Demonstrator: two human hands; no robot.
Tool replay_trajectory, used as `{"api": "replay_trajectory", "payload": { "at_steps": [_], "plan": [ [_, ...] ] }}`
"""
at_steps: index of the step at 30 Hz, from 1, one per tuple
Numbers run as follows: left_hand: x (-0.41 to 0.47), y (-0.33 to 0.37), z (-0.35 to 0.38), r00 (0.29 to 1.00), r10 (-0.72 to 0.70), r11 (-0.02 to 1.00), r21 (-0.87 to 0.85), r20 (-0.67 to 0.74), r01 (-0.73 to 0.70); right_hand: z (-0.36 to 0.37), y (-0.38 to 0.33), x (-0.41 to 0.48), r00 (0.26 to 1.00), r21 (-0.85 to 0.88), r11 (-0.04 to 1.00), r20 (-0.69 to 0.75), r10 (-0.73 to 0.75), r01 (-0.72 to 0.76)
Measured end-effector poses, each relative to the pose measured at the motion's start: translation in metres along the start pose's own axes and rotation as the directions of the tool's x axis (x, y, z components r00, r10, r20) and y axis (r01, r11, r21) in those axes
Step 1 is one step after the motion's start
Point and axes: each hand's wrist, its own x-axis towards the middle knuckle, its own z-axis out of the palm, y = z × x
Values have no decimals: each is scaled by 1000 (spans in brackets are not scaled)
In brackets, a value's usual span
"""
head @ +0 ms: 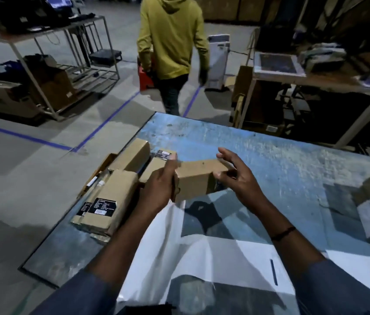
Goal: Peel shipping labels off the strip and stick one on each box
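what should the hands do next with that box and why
Probably smooth the dark label flat with the right hand: it lies at the right end of the box, beside that hand's spread fingers, while the left hand grips the other end.

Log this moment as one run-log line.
left grip holds cardboard box above table | right grip open at its right end | labelled boxes piled at table's left edge
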Motion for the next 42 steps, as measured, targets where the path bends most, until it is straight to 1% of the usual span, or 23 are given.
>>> {"api": "replay_trajectory", "payload": {
  "at_steps": [2,3,4,6,8,9,10,11,13,14,16,17,19,21,22,24,25,27,29,31,35,39,42],
  "plan": [
    [-9,4,13,963,-230,940,-225,144,258,-19,2,-28,995,-16,998,-88,52,-54],
    [-17,6,20,920,-292,883,-296,260,364,-28,4,-41,984,-21,997,-163,76,-81],
    [-24,4,28,871,-312,833,-332,378,443,-34,6,-51,964,-9,994,-246,104,-109],
    [-39,-1,48,785,-277,780,-347,554,521,-43,9,-70,881,32,983,-439,178,-182],
    [-53,-7,72,724,-200,790,-329,660,517,-46,10,-89,762,94,947,-571,304,-307],
    [-60,-10,87,706,-163,791,-337,689,511,-44,9,-97,719,158,915,-574,392,-372],
    [-68,-12,102,697,-142,789,-345,703,509,-44,11,-106,706,244,884,-533,466,-399],
    [-75,-15,117,692,-132,780,-357,710,515,-44,10,-113,715,330,851,-464,523,-408],
    [-88,-20,139,717,-107,803,-366,689,471,-51,6,-125,770,417,825,-349,534,-382],
    [-90,-24,144,733,-92,842,-340,674,418,-57,6,-129,792,377,846,-343,505,-376],
    [-94,-26,150,746,-66,936,-218,662,276,-77,7,-136,822,253,881,-327,467,-400],
    [-93,-25,150,772,-55,966,-163,633,202,-86,11,-137,830,191,888,-316,459,-418],
    [-83,-22,151,853,-44,979,-147,521,140,-108,15,-139,860,26,896,-270,434,-444],
    [-66,-18,150,914,15,994,-106,406,31,-128,21,-135,905,-195,886,-151,398,-422],
    [-56,-18,149,913,72,997,-22,401,-69,-134,21,-131,919,-264,881,-65,389,-392],
    [-40,-20,148,864,156,971,85,478,-222,-143,24,-122,925,-323,882,43,376,-344],
    [-35,-20,150,845,150,967,102,513,-234,-146,27,-116,930,-325,888,59,363,-326],
    [-29,-23,155,857,129,959,157,498,-235,-152,37,-102,931,-335,888,72,358,-316],
    [-24,-24,162,896,179,918,259,407,-301,-157,48,-87,930,-390,871,86,358,-299],
    [-22,-27,169,906,243,870,335,347,-362,-160,58,-74,934,-478,843,112,338,-248],
    [-18,-26,183,923,319,828,410,215,-382,-166,69,-52,939,-588,786,122,322,-194],
    [-9,-23,194,911,380,765,499,161,-407,-172,77,-35,970,-705,699,62,235,-124],
    [0,-21,200,897,413,747,504,159,-433,-174,84,-30,979,-720,676,-26,204,-160]
  ]
}}
